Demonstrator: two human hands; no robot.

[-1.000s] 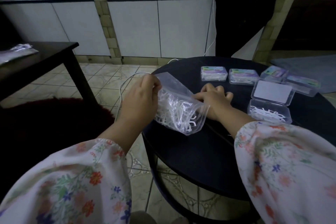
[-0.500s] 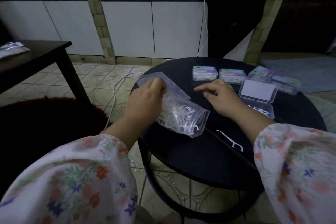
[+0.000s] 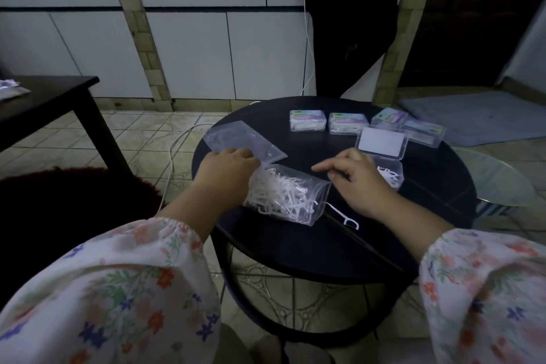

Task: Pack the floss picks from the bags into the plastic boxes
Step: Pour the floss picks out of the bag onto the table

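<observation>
A clear zip bag (image 3: 291, 196) full of white floss picks lies on the round black table (image 3: 310, 248). My left hand (image 3: 227, 170) grips the bag at its upper left, and the bag's empty top part (image 3: 236, 137) lies flat beyond my fingers. My right hand (image 3: 356, 182) hovers just right of the bag with loosely curled fingers, index pointing left, nothing visible in it. One loose floss pick (image 3: 345, 217) lies on the table below that hand. The open plastic box (image 3: 391, 176) holds a few picks behind my right hand, its lid (image 3: 381, 143) swung back.
Several closed, filled boxes (image 3: 308, 120) line the table's far edge. A dark side table (image 3: 44, 97) stands at the left, a white cable (image 3: 174, 151) trails on the tiled floor, and a grey mat (image 3: 472, 115) lies at the right.
My right hand came out from behind the bag and moved right. A loose floss pick now shows on the table. My left hand lowered the bag's top toward the table.
</observation>
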